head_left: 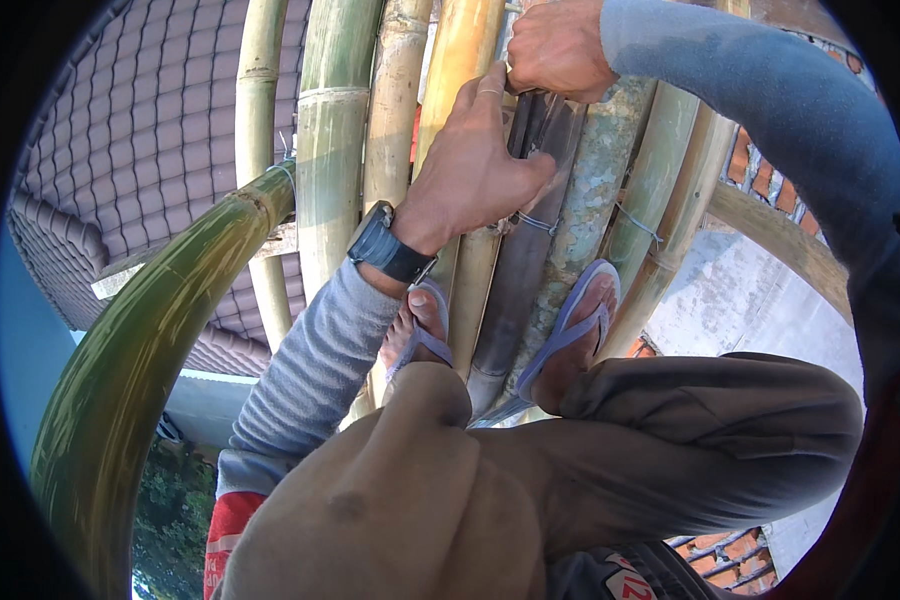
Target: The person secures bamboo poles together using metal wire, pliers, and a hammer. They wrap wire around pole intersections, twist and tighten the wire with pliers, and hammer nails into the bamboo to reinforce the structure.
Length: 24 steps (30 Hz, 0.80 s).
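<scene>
My left hand (482, 165), with a dark watch (385, 245) on its wrist, reaches over the bamboo poles. Its index finger stretches up to my right hand and its thumb points off to the right. At the top, my right hand (560, 52) is closed in a fist, palm down; whatever it grips is hidden. Just below my hands runs a dark bamboo pole (515, 290), with a thin wire tie (538, 222) round it. Beside it are a mottled grey pole (598, 180) and a yellow one (460, 60).
My feet in purple flip-flops (570, 325) rest on the poles. A thick green bamboo pole (170, 330) slants across the left. Beyond lie a brown tiled roof (160, 120) and, lower left, trees (175, 510). A grey sheet (725, 300) and orange bricks (740, 560) show at right.
</scene>
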{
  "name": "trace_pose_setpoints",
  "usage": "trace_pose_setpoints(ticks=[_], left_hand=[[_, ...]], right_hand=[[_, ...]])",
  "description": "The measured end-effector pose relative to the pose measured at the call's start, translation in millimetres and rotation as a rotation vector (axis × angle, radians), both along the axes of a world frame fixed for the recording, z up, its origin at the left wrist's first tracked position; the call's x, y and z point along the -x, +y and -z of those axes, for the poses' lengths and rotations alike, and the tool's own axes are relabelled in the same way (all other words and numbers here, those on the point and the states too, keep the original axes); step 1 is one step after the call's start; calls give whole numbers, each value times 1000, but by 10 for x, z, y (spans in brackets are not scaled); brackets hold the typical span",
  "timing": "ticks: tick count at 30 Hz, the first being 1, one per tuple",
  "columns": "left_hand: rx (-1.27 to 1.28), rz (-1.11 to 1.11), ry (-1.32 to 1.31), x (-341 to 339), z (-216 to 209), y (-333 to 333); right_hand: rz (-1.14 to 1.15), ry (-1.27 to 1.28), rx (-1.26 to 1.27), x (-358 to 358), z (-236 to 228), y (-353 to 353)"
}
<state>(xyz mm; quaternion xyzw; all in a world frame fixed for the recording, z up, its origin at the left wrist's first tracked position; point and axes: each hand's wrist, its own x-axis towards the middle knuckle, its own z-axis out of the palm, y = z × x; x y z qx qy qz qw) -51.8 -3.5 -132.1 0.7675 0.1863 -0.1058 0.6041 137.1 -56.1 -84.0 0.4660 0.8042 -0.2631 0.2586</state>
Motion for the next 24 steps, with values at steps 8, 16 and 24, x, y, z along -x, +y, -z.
trace_pose_setpoints(ticks=[8, 16, 24], left_hand=[[-209, -41, -455, 413, -249, -996], [-135, 1019, -205, 377, -155, -980], [140, 1186, -157, -30, -127, -866]], right_hand=[[818, 28, 233, 755, -859, -1003], [1710, 626, 1041, 1579, -708, -1866], [1297, 81, 581, 1500, -1043, -1635]])
